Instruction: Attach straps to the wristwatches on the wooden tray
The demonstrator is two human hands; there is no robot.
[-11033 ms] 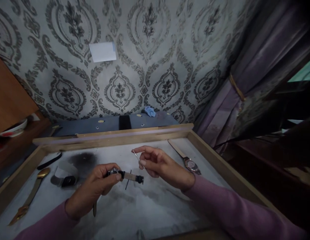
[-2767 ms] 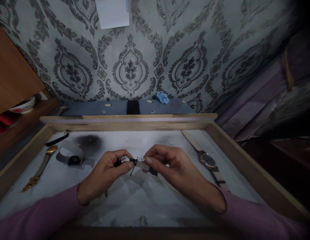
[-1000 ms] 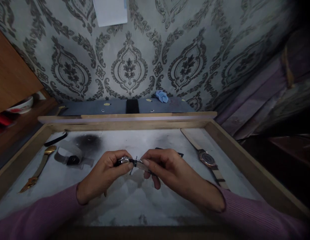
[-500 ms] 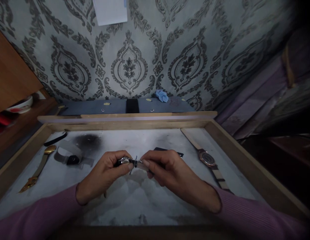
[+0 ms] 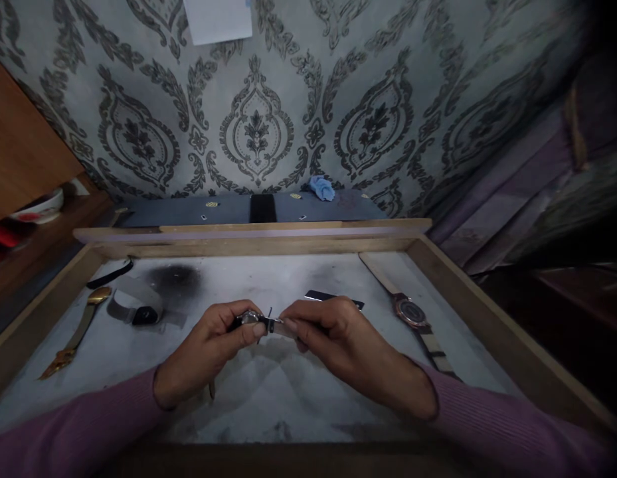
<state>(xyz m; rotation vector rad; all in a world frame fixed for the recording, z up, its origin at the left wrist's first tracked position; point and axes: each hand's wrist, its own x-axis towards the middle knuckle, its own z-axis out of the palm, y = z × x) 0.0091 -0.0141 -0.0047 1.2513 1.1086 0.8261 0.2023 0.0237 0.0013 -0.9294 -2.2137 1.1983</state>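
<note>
Near the centre of the head view, my left hand (image 5: 216,345) pinches a small round-faced watch (image 5: 249,318) between thumb and fingers. My right hand (image 5: 338,345) is closed on a thin, pale tool-like piece (image 5: 284,326) whose end meets the dark part beside the watch case. A thin dark strip (image 5: 269,312) sticks up between the hands. Just behind my right hand lies a flat black object (image 5: 333,299), partly covered by it. To the right rests a larger watch (image 5: 410,311) with a light strap.
Left in the wooden-framed tray (image 5: 268,247) are a gold watch (image 5: 97,296), a mesh-band watch (image 5: 145,315) and a black band (image 5: 111,274). Behind the tray are a dark phone-like object (image 5: 263,208) and a crumpled blue cloth (image 5: 321,188).
Both hands keep their hold and have hardly moved. The view has shifted slightly, and a little more of the flat black object shows behind my right hand.
</note>
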